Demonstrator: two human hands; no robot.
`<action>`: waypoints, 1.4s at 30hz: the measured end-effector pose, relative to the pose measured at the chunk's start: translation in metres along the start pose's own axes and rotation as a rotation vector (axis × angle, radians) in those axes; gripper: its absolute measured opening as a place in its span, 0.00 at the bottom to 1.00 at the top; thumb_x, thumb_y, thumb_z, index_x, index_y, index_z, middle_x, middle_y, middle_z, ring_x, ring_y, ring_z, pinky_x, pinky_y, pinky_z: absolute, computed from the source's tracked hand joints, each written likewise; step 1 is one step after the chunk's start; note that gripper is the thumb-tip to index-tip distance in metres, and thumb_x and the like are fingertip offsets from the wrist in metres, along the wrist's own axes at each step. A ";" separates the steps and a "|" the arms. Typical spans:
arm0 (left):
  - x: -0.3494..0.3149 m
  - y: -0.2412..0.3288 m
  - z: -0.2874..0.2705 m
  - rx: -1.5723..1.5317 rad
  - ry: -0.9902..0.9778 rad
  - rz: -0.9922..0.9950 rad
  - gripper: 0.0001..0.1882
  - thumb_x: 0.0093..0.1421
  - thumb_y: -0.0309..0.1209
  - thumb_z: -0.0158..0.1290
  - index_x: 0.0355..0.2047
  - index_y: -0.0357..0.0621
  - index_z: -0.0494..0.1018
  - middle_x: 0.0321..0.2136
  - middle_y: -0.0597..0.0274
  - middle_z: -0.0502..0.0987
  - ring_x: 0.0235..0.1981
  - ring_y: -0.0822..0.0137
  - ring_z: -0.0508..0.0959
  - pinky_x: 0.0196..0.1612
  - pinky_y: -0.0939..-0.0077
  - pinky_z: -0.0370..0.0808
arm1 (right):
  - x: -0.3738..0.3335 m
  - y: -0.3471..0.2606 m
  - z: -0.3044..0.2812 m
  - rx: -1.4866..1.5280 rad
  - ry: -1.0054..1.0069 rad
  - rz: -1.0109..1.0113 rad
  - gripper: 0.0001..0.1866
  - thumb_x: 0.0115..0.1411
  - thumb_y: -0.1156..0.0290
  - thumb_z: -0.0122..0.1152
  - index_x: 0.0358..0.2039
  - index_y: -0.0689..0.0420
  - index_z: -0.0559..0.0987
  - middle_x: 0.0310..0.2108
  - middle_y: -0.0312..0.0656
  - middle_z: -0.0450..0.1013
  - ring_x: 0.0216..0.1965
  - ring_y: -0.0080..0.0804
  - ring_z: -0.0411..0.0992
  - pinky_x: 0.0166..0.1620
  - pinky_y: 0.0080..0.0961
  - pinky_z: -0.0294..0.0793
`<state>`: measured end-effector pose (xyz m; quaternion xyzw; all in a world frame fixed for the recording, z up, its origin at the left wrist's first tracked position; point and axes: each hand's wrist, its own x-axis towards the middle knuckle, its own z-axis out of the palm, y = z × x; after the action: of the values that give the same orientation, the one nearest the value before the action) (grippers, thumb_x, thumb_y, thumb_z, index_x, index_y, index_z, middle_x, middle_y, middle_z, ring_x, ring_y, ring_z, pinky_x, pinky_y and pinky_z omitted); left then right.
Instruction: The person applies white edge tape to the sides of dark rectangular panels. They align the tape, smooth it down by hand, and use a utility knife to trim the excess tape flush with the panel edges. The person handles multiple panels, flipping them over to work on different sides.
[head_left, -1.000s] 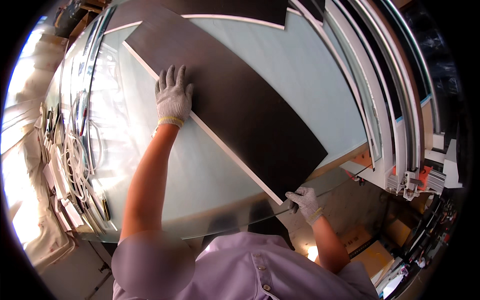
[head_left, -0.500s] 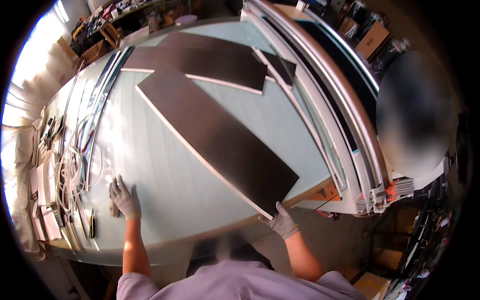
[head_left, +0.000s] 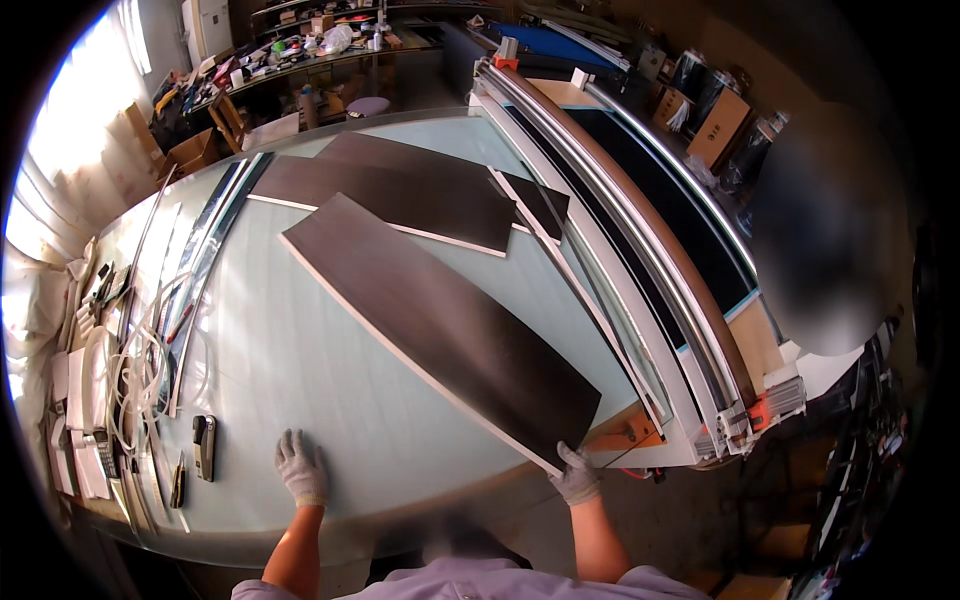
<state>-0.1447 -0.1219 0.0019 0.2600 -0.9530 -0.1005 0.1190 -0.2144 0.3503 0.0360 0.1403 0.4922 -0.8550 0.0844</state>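
A long dark brown panel (head_left: 450, 325) with a white edge lies diagonally across the glass-topped table (head_left: 330, 400). My right hand (head_left: 576, 476), in a grey glove, grips its near corner at the table's front edge, the fingers partly hidden. Also gloved, my left hand (head_left: 300, 470) rests open on the glass with its fingers apart and nothing in it. Left of that hand lie a black and silver stapler (head_left: 204, 448) and a slim black and yellow cutter (head_left: 178, 482).
More dark panels (head_left: 420, 190) overlap at the far side. Thin strips (head_left: 580, 290) lie along the right, next to a long machine with metal rollers (head_left: 640, 220). White tubing (head_left: 135, 370) and loose strips crowd the left edge. Behind stands a cluttered workbench (head_left: 330, 62).
My left hand has moved away to the right from the stapler, which now shows fully. My right hand stays at the panel's corner. The view has tilted up, showing more background.
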 end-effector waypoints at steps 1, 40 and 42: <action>0.001 0.005 0.000 -0.013 -0.002 0.007 0.28 0.60 0.33 0.58 0.60 0.43 0.67 0.63 0.49 0.66 0.64 0.44 0.63 0.66 0.53 0.61 | 0.005 0.011 -0.023 -0.073 -0.002 -0.049 0.15 0.68 0.75 0.54 0.54 0.62 0.74 0.48 0.47 0.76 0.46 0.34 0.78 0.48 0.29 0.80; -0.002 0.018 -0.009 -0.003 -0.006 0.018 0.24 0.64 0.30 0.51 0.61 0.42 0.67 0.63 0.49 0.65 0.64 0.47 0.63 0.66 0.57 0.63 | 0.009 -0.013 -0.095 -1.365 1.116 0.038 0.17 0.47 0.65 0.77 0.34 0.54 0.78 0.37 0.44 0.75 0.41 0.47 0.72 0.47 0.45 0.71; -0.002 0.021 -0.006 -0.006 -0.010 0.012 0.24 0.63 0.31 0.52 0.60 0.42 0.68 0.62 0.48 0.66 0.63 0.46 0.65 0.65 0.57 0.64 | 0.006 -0.005 -0.114 -1.298 1.085 -0.055 0.22 0.48 0.65 0.77 0.39 0.57 0.76 0.39 0.48 0.76 0.43 0.49 0.74 0.48 0.45 0.72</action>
<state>-0.1514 -0.1040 0.0131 0.2535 -0.9547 -0.1041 0.1159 -0.2034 0.4510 -0.0163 0.4428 0.8612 -0.2186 -0.1207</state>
